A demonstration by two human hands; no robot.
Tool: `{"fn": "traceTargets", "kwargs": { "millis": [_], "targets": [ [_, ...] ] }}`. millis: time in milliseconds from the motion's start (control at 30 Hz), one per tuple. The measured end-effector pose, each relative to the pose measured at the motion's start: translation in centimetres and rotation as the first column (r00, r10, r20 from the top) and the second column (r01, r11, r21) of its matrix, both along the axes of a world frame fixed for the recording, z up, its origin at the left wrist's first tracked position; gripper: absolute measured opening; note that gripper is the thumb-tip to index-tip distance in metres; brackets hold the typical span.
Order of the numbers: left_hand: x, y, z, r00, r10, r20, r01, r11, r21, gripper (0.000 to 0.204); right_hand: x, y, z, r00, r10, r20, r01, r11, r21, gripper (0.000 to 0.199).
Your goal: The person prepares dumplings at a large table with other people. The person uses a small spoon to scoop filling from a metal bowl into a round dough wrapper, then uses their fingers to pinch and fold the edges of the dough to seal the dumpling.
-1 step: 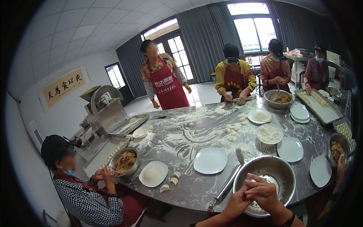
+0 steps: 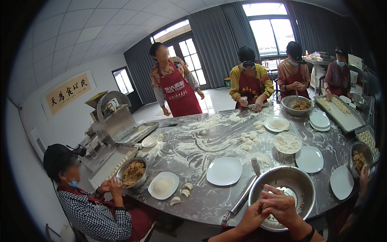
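Note:
Over a wide steel mixing bowl (image 2: pixel 308 187), my two hands meet. My left hand (image 2: pixel 254 214) is closed, its fingers curled against the fingers of the other hand. My right hand (image 2: pixel 281 205) has its fingers stretched out to the upper left, with a gap between the upper ones. Whether anything small sits between the hands is hidden. Brown scraps cling to the inside of the bowl, and something pale lies at its bottom behind my hands. A metal rolling pin (image 2: pixel 243 195) leans alongside the bowl's left side.
Square white plates (image 2: pixel 224 171) (image 2: pixel 309 159) and a plate of flour (image 2: pixel 163 186) stand on the floury steel table (image 2: pixel 193 149). Several dumplings (image 2: pixel 186 192) lie left. A co-worker (image 2: pixel 94 201) sits at left beside a bowl of filling (image 2: pixel 134 172); other people work across the table.

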State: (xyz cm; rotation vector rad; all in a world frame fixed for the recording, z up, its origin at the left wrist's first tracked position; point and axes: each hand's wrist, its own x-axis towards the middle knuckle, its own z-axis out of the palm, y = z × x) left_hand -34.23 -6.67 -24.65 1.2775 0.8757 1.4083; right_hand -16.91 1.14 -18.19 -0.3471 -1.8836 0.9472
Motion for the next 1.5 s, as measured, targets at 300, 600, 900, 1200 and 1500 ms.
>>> {"fn": "traceTargets", "kwargs": {
  "millis": [300,600,900,1200,1500],
  "targets": [
    [-0.8,0.5,1.2,0.992,0.055,-0.117,-0.054,0.998,0.016,0.038,-1.5,-0.6,-0.1,0.997,-0.076,-0.018,0.074,0.992,-0.099,0.022],
    [-1.3,-0.1,3.0,0.999,0.003,0.047,0.002,0.995,-0.099,0.039,-3.0,-1.3,-1.5,0.981,-0.131,-0.142,0.090,0.960,-0.264,0.020],
    [-1.5,-0.2,3.6,0.995,0.063,0.081,-0.046,0.980,-0.191,0.044,-3.6,-2.2,-1.3,0.948,-0.229,-0.221,0.127,0.910,-0.395,0.020],
    [-0.6,-1.3,5.6,0.996,0.057,0.064,-0.045,0.984,-0.174,0.042,-2.3,-3.2,-0.5,0.927,-0.302,-0.223,0.162,0.858,-0.487,0.022],
    [-2.2,-1.5,3.7,0.933,-0.191,0.305,0.267,0.935,-0.233,0.063,-1.4,-3.5,-1.3,0.942,-0.216,-0.259,0.080,0.889,-0.452,0.024]
  ]
}}
